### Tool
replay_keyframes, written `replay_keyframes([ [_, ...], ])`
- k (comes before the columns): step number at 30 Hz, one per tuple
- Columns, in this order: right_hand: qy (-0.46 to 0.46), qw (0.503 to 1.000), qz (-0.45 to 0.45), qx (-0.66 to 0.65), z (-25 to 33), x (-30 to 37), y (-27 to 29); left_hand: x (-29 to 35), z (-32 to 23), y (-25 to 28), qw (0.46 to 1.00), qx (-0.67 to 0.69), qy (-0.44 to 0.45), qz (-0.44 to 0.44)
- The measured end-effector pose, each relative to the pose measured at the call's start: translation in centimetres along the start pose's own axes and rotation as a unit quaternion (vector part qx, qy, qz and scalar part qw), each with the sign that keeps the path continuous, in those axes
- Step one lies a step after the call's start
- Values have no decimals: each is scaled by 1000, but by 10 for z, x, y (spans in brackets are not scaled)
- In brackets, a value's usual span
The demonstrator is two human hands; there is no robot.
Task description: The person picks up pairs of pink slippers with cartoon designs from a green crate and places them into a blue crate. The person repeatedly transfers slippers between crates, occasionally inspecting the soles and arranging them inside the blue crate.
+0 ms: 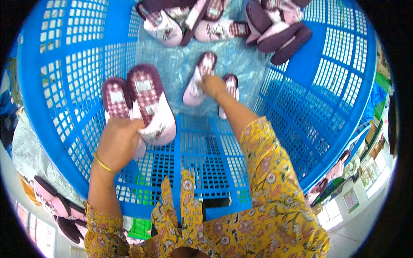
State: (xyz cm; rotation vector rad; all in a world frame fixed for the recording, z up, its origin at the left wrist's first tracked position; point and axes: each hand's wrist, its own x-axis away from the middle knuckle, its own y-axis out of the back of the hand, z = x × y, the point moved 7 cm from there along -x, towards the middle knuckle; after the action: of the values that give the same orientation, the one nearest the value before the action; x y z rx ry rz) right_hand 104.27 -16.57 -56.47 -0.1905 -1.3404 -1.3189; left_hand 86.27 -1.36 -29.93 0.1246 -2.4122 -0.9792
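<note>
My left hand [119,139] is closed on a pair of slippers, holding them near the left wall of a blue basket. The nearer slipper [148,99] has a plum sole edge, a checked insole and a pale pink toe; its mate [115,96] sits beside it, partly behind my fingers. Down in the basket, my right hand [213,86] pinches the side of another pink slipper [195,92], whose toe points toward me. Just right of that hand, a further slipper [231,86] lies partly hidden by my wrist.
The tall blue basket [297,120] has lattice walls around both arms. Clear plastic sheeting [172,69] lines its bottom. Several slippers are heaped at the far end [275,34]. Outside, more pink slippers [53,200] show at lower left and at right [337,165].
</note>
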Motion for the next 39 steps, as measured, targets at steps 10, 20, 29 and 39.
replay_keyframes([
  [10,-13,922,-360,-140,-16,-51,112,8,-11,10,1000,14,-11,16],
  [20,-127,931,-266,-215,-88,-115,94,11,-20,25,999,-13,-6,44],
  [29,77,956,-227,-168,15,-5,-7,9,-8,22,1000,-8,11,20],
  [39,-65,979,-104,159,21,5,-42,9,-7,24,1000,3,14,-8],
])
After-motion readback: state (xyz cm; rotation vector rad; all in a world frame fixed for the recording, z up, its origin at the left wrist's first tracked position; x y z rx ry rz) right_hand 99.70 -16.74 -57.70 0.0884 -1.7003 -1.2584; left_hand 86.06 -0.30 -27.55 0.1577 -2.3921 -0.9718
